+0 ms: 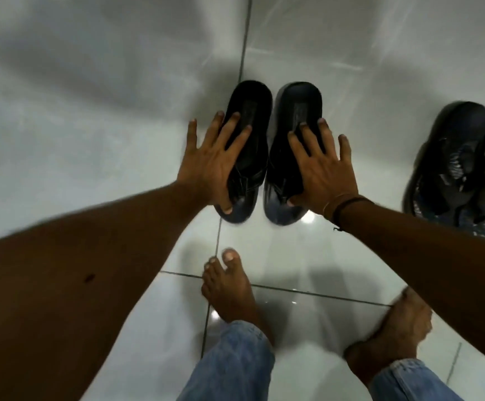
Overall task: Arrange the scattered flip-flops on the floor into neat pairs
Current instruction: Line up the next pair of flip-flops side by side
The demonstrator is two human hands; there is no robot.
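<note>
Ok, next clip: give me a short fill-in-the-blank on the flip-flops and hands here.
1. Each hand rests on one flip-flop of the ____ pair.
2. The left hand lies on the left flip-flop, and the right hand on the right flip-flop; both hands have their fingers ____.
3. The patterned pair lies to the ____ of them.
4. The person's feet are ____.

Missing words: black; spread; right; bare

patterned flip-flops [464, 172] cut by right edge; straps under hands [206, 166].

Glossy pale floor tiles [90, 117], dark grout lines [245, 47], light glints.
</note>
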